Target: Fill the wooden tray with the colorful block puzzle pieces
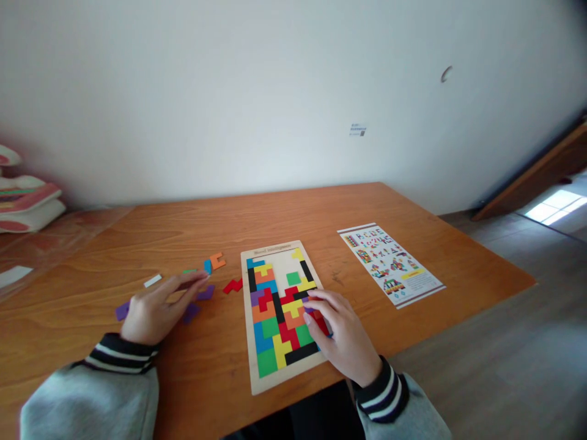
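White wall (229, 110) (sm. label (358, 129) on it); brown wood table (275, 214); grey flr (504, 354) at R w/ bright lt. patch (557, 206).

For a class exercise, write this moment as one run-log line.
left hand: by loose pieces, grip unclear | right hand: over right side of board | board: partly filled | sheet: on table, right of board

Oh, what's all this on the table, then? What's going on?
A person is handling flat coloured pieces with bare hands. The right hand is over the right side of a wooden board, whose lower part is packed with pieces; a bare gap remains near its top, around a green square. The left hand is among loose pieces left of the board, fingertips near a blue piece; whether it grips anything is unclear. A printed sheet lies to the right.
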A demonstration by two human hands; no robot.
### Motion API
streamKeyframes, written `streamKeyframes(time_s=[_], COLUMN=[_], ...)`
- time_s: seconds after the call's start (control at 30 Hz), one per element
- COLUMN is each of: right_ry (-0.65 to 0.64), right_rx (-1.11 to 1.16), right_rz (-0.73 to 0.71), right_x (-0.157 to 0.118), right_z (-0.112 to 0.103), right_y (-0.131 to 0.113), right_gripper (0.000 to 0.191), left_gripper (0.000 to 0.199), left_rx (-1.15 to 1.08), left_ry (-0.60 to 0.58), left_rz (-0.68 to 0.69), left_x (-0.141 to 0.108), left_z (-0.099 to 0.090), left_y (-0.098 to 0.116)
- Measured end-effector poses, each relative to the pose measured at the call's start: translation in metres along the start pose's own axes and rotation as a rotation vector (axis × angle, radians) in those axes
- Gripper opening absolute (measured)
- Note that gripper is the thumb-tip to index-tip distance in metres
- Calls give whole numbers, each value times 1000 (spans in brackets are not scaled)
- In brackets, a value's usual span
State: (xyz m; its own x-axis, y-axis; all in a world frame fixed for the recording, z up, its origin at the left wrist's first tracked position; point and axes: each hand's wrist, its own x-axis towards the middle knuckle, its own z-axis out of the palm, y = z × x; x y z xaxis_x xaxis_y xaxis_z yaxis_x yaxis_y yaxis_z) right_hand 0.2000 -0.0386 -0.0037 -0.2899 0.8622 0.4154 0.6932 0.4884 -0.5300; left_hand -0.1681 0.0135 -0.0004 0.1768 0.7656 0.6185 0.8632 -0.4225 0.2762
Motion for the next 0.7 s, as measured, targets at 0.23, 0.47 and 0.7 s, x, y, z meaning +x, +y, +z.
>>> streamKeyframes(time_s=[0.23,0.47,0.7], right_ry=[1,14,15], right_rx=[1,-9,-11], right_rz=[1,-9,-11], right_x=[-1,0,0], right_z=[1,0,0], right_y=[1,-1,0], right_gripper=[18,18,19], left_gripper=[28,19,23], left_rx=[-278,-356,-330], left_ry=[-70,-147,-232], left_rz=[168,320,355], left_x=[45,52,43], left_z=[39,80,83], left_y=[88,108,98])
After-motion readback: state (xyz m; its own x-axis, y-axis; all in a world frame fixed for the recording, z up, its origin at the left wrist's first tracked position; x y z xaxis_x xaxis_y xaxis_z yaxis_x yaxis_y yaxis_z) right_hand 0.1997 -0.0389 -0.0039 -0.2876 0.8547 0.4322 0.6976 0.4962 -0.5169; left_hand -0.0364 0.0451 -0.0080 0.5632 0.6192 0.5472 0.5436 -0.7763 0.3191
